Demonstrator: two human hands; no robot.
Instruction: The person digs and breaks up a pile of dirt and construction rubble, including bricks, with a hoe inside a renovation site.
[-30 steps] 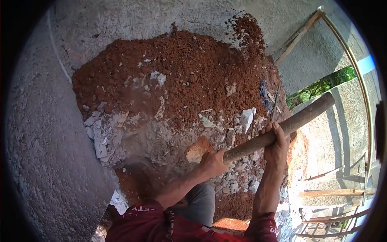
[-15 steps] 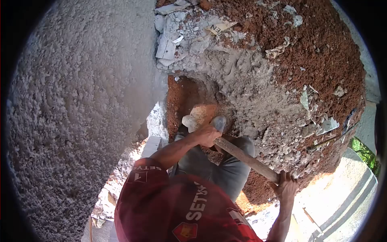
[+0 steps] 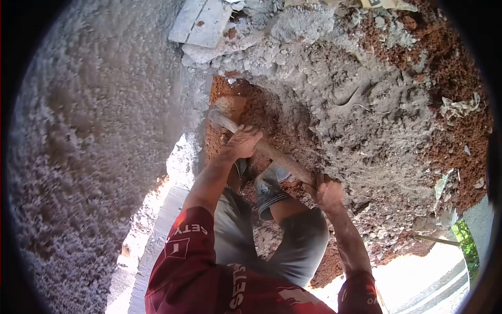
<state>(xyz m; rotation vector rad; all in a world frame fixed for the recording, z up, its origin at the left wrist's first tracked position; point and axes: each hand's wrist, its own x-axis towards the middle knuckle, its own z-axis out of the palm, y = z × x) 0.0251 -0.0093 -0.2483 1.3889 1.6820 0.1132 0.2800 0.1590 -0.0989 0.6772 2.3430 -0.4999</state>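
A hoe with a long wooden handle point(image 3: 285, 159) slants across the view over a dug hole. My left hand point(image 3: 244, 141) is wrapped round the handle near the head. Farther back, close to the handle's end, my right hand point(image 3: 328, 192) is closed on it too. The hoe's broad blade point(image 3: 231, 106), covered with soil, is at the left side of the hole point(image 3: 269, 112), against reddish earth. My bent legs, in grey trousers point(image 3: 300, 238), stand just behind the handle.
A rough plastered wall point(image 3: 94, 136) runs along the left. Grey, lumpy rubble point(image 3: 366, 131) rises right of the hole, with red soil point(image 3: 449, 47) beyond. A pale slab point(image 3: 201, 23) lies at the top beside the wall.
Both hands have carried the hoe forward and left, its blade moving away from my feet towards the wall side of the hole. The view has shifted and my legs show more.
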